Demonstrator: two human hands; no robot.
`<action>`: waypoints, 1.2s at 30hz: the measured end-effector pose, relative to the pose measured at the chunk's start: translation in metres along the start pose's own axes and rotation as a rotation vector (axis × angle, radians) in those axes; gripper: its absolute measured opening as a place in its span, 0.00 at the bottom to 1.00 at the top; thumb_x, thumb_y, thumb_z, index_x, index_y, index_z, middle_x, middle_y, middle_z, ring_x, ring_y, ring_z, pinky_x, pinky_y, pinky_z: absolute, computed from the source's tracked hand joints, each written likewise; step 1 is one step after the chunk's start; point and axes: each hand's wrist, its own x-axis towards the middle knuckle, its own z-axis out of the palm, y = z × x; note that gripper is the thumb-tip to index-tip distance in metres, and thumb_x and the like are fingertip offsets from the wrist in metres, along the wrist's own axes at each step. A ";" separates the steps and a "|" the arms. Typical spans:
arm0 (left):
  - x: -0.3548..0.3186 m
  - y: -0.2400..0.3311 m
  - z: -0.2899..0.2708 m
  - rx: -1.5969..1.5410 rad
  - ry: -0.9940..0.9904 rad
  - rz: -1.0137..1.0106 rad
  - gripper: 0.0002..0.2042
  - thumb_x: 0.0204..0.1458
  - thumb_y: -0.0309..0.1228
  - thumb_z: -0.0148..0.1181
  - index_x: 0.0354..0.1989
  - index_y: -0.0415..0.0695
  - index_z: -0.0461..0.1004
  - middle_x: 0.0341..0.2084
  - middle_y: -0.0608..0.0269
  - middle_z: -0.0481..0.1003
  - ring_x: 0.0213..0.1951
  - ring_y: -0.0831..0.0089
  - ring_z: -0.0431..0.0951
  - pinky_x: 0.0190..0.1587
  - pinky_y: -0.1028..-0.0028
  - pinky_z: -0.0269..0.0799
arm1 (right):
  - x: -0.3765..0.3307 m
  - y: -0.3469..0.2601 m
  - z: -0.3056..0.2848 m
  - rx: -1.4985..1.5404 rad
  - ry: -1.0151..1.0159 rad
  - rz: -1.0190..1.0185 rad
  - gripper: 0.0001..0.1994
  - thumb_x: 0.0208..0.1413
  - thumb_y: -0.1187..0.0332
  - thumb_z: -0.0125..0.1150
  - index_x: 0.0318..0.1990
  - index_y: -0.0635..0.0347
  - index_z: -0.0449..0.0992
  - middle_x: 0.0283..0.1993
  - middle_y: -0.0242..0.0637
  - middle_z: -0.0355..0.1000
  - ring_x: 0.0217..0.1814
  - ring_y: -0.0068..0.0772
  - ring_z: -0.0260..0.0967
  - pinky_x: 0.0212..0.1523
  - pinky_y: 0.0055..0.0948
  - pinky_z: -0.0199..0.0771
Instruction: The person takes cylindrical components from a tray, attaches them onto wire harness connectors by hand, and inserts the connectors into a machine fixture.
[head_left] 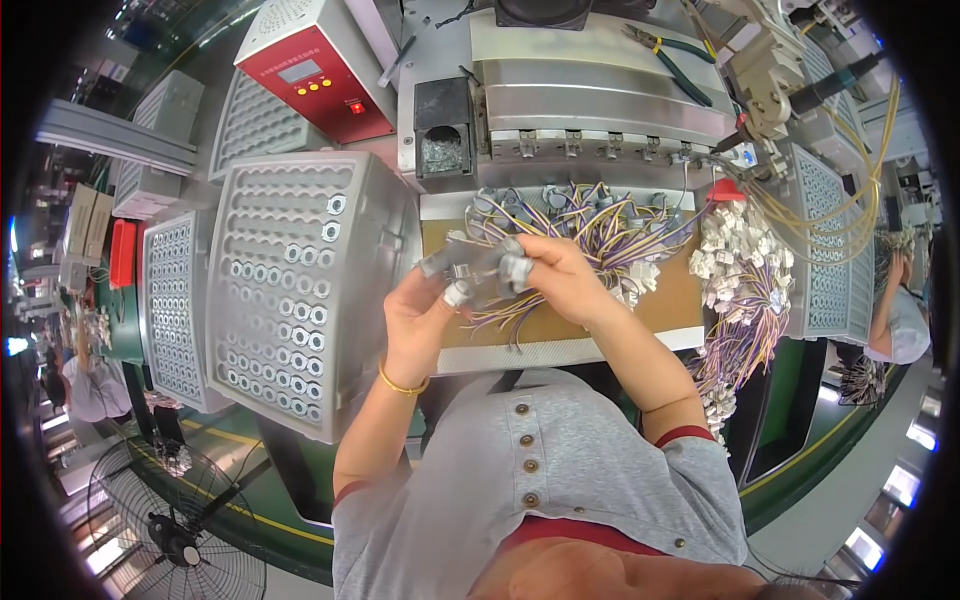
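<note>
My left hand (412, 318) and my right hand (565, 283) meet above a brown work mat (655, 325), fingers closed and pinched. Grey-white coverings wrap some fingertips. Small grey pieces show between them, too blurred to name, so I cannot make out exactly what either hand holds. Just beyond my right hand lies a spread bundle of purple and yellow wires (610, 232) with white connectors and grey round parts at the ends. Left of my left hand, a translucent tray (372, 250) stands tilted, with rows of round metal parts (300, 335) in its pockets.
Behind the mat runs a metal fixture (600, 110) with small clamps. Beside it are a black bin (442, 102) of clippings, a red control box (335, 85) and pliers (680, 70). Wired white connectors (740, 250) hang at the right edge. A fan (180, 540) stands lower left.
</note>
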 end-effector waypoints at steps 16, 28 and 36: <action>-0.009 0.000 0.003 0.023 -0.096 0.078 0.18 0.47 0.23 0.56 0.47 0.32 0.65 0.37 0.60 0.71 0.37 0.76 0.70 0.36 0.77 0.70 | -0.003 0.000 0.012 -0.583 0.140 -0.338 0.07 0.40 0.75 0.57 0.19 0.65 0.65 0.14 0.24 0.55 0.19 0.09 0.49 0.16 0.16 0.51; 0.005 -0.012 0.006 -0.126 0.133 -0.024 0.09 0.49 0.23 0.49 0.38 0.37 0.70 0.28 0.62 0.73 0.24 0.77 0.71 0.24 0.80 0.67 | -0.001 0.008 0.013 -0.475 0.051 -0.126 0.04 0.43 0.75 0.54 0.29 0.64 0.70 0.19 0.24 0.62 0.22 0.11 0.55 0.21 0.16 0.57; 0.010 -0.007 0.017 -0.355 -0.087 -0.076 0.13 0.51 0.26 0.50 0.45 0.38 0.67 0.36 0.63 0.71 0.35 0.74 0.73 0.32 0.76 0.72 | 0.011 0.002 0.004 -0.310 0.119 -0.146 0.04 0.45 0.75 0.52 0.28 0.64 0.71 0.18 0.23 0.63 0.20 0.09 0.57 0.19 0.14 0.56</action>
